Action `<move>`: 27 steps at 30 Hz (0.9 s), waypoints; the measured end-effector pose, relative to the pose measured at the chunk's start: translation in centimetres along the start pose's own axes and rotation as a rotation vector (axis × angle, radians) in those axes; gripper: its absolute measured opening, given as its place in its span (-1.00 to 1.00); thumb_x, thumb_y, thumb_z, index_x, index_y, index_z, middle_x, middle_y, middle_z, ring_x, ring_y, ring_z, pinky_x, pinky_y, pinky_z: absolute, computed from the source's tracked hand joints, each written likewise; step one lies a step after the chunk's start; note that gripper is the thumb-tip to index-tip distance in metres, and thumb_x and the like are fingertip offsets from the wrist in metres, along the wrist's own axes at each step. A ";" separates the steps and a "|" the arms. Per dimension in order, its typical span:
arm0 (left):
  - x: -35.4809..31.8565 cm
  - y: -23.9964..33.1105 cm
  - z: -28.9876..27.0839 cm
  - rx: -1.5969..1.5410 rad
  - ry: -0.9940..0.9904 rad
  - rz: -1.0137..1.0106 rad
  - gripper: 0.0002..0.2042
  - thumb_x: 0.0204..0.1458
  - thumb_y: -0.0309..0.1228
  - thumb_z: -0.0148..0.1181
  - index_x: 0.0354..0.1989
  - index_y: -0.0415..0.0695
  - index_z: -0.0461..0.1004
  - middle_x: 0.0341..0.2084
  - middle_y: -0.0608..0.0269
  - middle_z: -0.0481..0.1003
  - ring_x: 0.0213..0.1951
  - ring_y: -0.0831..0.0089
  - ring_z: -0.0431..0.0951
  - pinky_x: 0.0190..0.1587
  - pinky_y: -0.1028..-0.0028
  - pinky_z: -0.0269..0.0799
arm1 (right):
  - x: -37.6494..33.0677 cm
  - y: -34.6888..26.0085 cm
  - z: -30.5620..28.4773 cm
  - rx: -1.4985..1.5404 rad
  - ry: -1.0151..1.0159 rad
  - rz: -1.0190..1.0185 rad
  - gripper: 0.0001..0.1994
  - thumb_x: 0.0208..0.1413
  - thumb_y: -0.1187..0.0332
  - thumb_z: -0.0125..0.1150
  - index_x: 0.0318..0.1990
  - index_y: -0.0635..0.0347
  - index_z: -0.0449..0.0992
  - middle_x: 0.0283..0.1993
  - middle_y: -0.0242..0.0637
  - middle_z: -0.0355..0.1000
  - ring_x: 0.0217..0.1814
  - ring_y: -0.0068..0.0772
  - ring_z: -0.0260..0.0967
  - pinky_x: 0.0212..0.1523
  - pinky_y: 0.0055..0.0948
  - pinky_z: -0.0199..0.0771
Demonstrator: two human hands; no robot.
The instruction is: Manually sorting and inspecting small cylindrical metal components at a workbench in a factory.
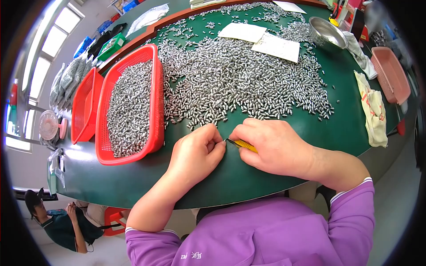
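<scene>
My right hand [277, 146] is closed around a small yellow-handled tool [246, 145] with a dark, narrow tip that points left. The tip sits close to the fingertips of my left hand [197, 148]. That hand has its thumb and fingers pressed together in a pinch, and whatever they hold is too small or hidden to make out. Just beyond both hands spreads a wide heap of small silvery metal pieces [239, 80], shaped like short pointed capsules. A red plastic basket [157, 102] stands to the left of my left hand, filled with more of these pieces.
Two pale cards [277, 46] lie on the heap. A metal bowl [328, 33], a yellowish cloth [372, 111] and a pink basket [390, 73] are at the right. Another red basket [80, 111] and a fan [49, 125] stand left. A person [66, 221] sits beyond the table's left edge.
</scene>
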State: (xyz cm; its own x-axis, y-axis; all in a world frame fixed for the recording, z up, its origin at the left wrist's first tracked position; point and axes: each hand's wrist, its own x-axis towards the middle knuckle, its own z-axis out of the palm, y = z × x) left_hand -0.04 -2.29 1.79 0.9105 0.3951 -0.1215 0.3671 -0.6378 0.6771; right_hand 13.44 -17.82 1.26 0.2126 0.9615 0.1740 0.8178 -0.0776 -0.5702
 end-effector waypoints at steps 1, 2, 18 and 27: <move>-0.1 0.0 0.0 -0.010 0.018 -0.004 -0.88 -0.04 -0.44 0.23 -0.44 -0.17 0.41 -0.64 0.22 0.39 -0.58 0.35 0.43 -0.46 0.37 0.35 | 0.0 0.0 0.1 0.002 0.001 -0.003 -0.83 0.01 0.37 0.15 -0.23 0.17 0.46 -0.31 -0.20 0.41 -0.29 -0.12 0.48 -0.27 -0.17 0.53; -0.2 0.0 0.0 -0.008 0.020 -0.006 -0.88 -0.04 -0.44 0.23 -0.44 -0.17 0.41 -0.64 0.22 0.39 -0.58 0.35 0.43 -0.46 0.37 0.35 | 0.1 -0.1 0.2 0.006 0.004 -0.001 -0.83 0.01 0.37 0.15 -0.23 0.17 0.46 -0.30 -0.20 0.41 -0.29 -0.11 0.48 -0.26 -0.17 0.53; 0.0 0.0 0.2 0.006 0.034 -0.047 -0.86 -0.05 -0.41 0.24 -0.47 -0.17 0.41 -0.62 0.20 0.44 -0.56 0.32 0.48 -0.44 0.36 0.38 | 0.5 0.0 0.1 0.084 -0.031 0.079 -0.80 0.02 0.35 0.12 -0.19 0.17 0.49 -0.26 -0.18 0.45 -0.22 -0.08 0.48 -0.21 -0.14 0.52; -0.2 -0.2 0.5 -0.016 0.105 -0.003 -0.83 -0.06 -0.43 0.28 -0.52 -0.20 0.41 -0.72 0.33 0.33 -0.64 0.59 0.30 -0.53 0.49 0.28 | 0.4 -0.1 -0.1 0.087 -0.050 0.080 -0.79 0.02 0.34 0.15 -0.18 0.14 0.49 -0.27 -0.22 0.44 -0.25 -0.15 0.48 -0.23 -0.20 0.51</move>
State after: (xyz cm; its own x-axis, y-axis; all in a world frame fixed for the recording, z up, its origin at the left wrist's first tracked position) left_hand -0.16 -2.58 1.29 0.8843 0.4646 -0.0472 0.3657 -0.6260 0.6887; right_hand 13.55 -17.43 1.47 0.2462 0.9654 0.0863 0.7493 -0.1331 -0.6487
